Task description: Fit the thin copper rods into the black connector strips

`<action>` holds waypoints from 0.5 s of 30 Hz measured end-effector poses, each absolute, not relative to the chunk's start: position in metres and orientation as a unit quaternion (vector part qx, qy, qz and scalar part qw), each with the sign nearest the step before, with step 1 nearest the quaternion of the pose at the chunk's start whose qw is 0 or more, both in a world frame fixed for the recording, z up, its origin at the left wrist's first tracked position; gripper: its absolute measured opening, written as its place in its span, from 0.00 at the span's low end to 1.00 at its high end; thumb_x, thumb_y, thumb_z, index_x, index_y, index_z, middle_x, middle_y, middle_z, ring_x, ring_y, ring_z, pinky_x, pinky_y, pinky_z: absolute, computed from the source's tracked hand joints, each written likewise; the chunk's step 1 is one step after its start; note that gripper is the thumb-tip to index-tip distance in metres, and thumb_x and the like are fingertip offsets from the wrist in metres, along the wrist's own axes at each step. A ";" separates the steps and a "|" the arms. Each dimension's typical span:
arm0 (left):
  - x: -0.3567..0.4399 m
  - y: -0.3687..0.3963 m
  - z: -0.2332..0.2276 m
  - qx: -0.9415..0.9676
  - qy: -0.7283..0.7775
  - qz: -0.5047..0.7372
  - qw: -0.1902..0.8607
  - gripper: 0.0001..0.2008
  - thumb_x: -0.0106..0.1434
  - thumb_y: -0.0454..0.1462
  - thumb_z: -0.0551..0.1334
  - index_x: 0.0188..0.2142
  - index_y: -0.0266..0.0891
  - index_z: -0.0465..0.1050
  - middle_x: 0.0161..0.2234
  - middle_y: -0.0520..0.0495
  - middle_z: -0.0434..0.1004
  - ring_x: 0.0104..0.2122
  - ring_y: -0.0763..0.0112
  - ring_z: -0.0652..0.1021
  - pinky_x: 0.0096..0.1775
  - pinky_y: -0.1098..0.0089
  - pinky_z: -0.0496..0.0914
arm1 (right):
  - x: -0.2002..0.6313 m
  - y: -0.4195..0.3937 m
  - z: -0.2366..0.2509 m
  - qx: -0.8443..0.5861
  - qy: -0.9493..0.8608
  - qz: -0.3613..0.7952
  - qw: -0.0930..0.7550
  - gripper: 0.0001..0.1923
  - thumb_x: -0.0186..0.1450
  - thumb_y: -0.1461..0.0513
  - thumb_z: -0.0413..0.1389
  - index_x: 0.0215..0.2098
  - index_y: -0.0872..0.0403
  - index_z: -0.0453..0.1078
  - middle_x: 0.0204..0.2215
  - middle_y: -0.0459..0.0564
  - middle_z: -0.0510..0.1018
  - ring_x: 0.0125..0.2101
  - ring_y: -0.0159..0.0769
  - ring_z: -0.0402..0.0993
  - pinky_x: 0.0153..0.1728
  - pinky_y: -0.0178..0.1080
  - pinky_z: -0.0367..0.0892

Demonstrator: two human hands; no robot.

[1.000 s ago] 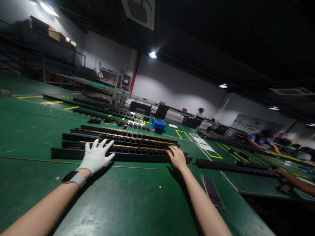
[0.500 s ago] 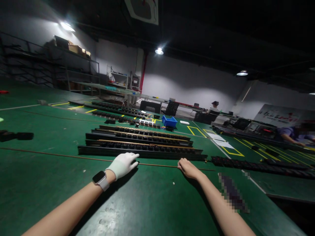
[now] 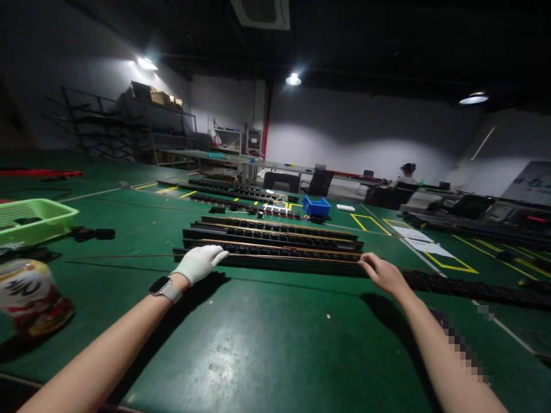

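Note:
A long thin brown rod (image 3: 293, 258) runs across my view, raised off the green table (image 3: 275, 344) with its thin shadow below. My left hand (image 3: 199, 264), in a white glove with a watch at the wrist, is closed on the rod. My bare right hand (image 3: 383, 272) pinches it farther right. Behind the rod lie several long black channel rails (image 3: 275, 265) side by side, with rows of black blocks and brass-coloured strips along them. The rod passes in front of the nearest rail. Its far right part is hard to make out.
At left stand a green basket (image 3: 64, 213) and a printed packet (image 3: 34, 301). A blue bin (image 3: 316, 206) sits behind the rails, with white papers (image 3: 424, 241) to its right. A chain of black blocks (image 3: 473, 289) lies at right. A person (image 3: 407, 178) sits far back.
The rod has come up off the table in both hands. My right hand has moved right, farther from the left one. The view has turned left, bringing in the basket and packet.

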State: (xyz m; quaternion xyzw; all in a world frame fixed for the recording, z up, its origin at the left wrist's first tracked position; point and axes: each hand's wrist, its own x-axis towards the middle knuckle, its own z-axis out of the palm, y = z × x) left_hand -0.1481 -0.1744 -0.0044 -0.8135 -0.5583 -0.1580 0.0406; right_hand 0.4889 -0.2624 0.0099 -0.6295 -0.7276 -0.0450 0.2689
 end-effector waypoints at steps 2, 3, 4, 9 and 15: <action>-0.172 -0.165 0.002 -0.796 -0.585 -0.153 0.043 0.28 0.77 0.57 0.47 0.48 0.47 0.81 0.48 0.42 0.87 0.46 0.56 0.84 0.46 0.62 0.71 | 0.508 -0.258 0.012 -0.633 -0.718 -0.045 0.286 0.18 0.73 0.43 0.53 0.45 0.44 0.75 0.38 0.50 0.86 0.37 0.47 0.83 0.38 0.42 0.72; -0.184 -0.161 0.004 -0.793 -0.589 -0.149 0.047 0.28 0.77 0.58 0.47 0.50 0.48 0.81 0.50 0.43 0.86 0.47 0.57 0.84 0.46 0.63 0.71 | 0.517 -0.256 0.012 -0.632 -0.715 -0.041 0.297 0.19 0.72 0.43 0.54 0.45 0.45 0.75 0.38 0.51 0.86 0.36 0.47 0.83 0.39 0.43 0.73; -0.194 -0.157 0.005 -0.788 -0.596 -0.147 0.054 0.28 0.77 0.57 0.47 0.50 0.48 0.81 0.51 0.43 0.86 0.47 0.57 0.84 0.46 0.63 0.71 | 0.526 -0.254 0.012 -0.631 -0.711 -0.036 0.310 0.20 0.71 0.42 0.54 0.45 0.45 0.76 0.38 0.52 0.87 0.36 0.47 0.83 0.40 0.43 0.74; -0.231 -0.140 0.010 -0.761 -0.628 -0.133 0.093 0.28 0.76 0.56 0.46 0.47 0.46 0.80 0.49 0.41 0.86 0.47 0.56 0.84 0.47 0.62 0.71 | 0.563 -0.245 0.006 -0.636 -0.684 -0.009 0.357 0.27 0.68 0.36 0.56 0.43 0.49 0.77 0.40 0.56 0.87 0.37 0.50 0.83 0.38 0.44 0.75; -0.241 -0.125 0.011 -0.731 -0.665 -0.141 0.063 0.29 0.73 0.61 0.48 0.49 0.47 0.78 0.51 0.41 0.87 0.49 0.53 0.85 0.48 0.62 0.72 | 0.578 -0.232 -0.004 -0.643 -0.675 0.012 0.361 0.32 0.65 0.32 0.57 0.42 0.49 0.78 0.39 0.56 0.86 0.37 0.50 0.82 0.37 0.44 0.75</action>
